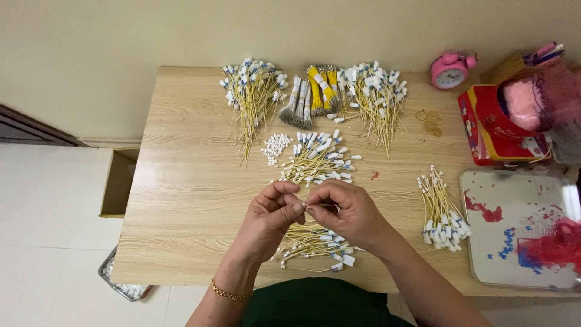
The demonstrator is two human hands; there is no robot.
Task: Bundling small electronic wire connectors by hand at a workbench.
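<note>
Your left hand [270,213] and right hand [342,212] meet over the middle of the pale wood-grain table [181,200], fingertips pinched narrow on one thin wire piece [307,206] held between them; it is too small to say more about its shape. Beneath your hands lies a loose heap of yellow wires with white plastic ends [315,245], close to the near edge. Just beyond your fingers sits a second scatter of the same wires [318,160], beside a small cluster of loose white connectors [275,147]. Along the far edge stand two fanned bundles, one left [251,97] and one right [375,100], with taped grey and yellow wire bunches [311,97] between them. To your right a tidy bundle [442,212] lies near a smooth white tray [514,206] dotted with red and blue bits. A round pink alarm clock [451,69] sits at the back. The left half of the table is bare grain.
</note>
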